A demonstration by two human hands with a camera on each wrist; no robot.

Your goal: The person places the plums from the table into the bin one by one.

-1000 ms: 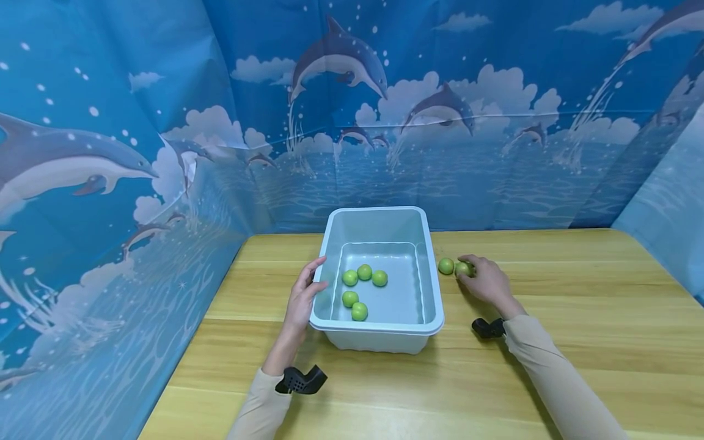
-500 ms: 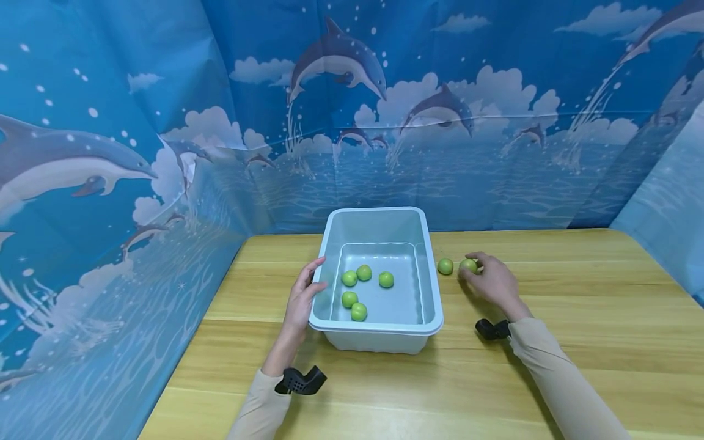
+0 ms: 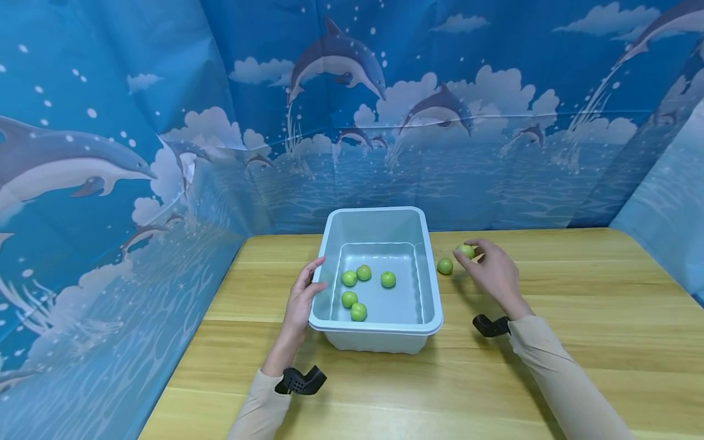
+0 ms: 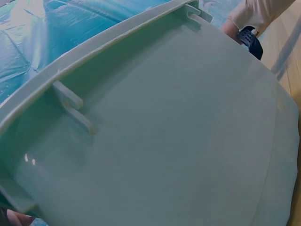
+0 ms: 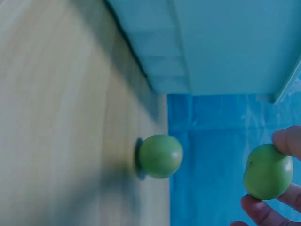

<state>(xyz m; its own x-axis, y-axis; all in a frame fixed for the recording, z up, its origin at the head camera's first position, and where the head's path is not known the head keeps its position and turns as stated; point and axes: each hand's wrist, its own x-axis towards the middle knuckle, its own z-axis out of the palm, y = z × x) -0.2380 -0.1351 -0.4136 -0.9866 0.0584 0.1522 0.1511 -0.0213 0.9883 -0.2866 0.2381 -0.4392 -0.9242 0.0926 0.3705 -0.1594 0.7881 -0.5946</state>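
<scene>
My right hand (image 3: 493, 276) pinches a small round green fruit (image 3: 465, 251) between thumb and fingertips, raised off the table. The right wrist view shows this smooth held fruit (image 5: 268, 172) near the fingertips. A second loose green fruit (image 3: 445, 266) lies on the table between that hand and a pale blue plastic box (image 3: 376, 328). On the box's left side my left hand (image 3: 300, 302) holds the rim, thumb laid over it; its other fingers are mostly hidden. Several like fruits, one of them a fruit (image 3: 388, 279) on its own, lie on the box floor.
The box stands on a wooden table (image 3: 594, 318). Behind and beside it hangs a blue dolphin-print sheet (image 3: 352, 165). In the left wrist view, the box's outer wall (image 4: 178, 122) fills most of the picture.
My right hand has taken hold of the green fruit and lifted it from the table. One fruit in the box has rolled slightly right. My left hand stays at the rim.
</scene>
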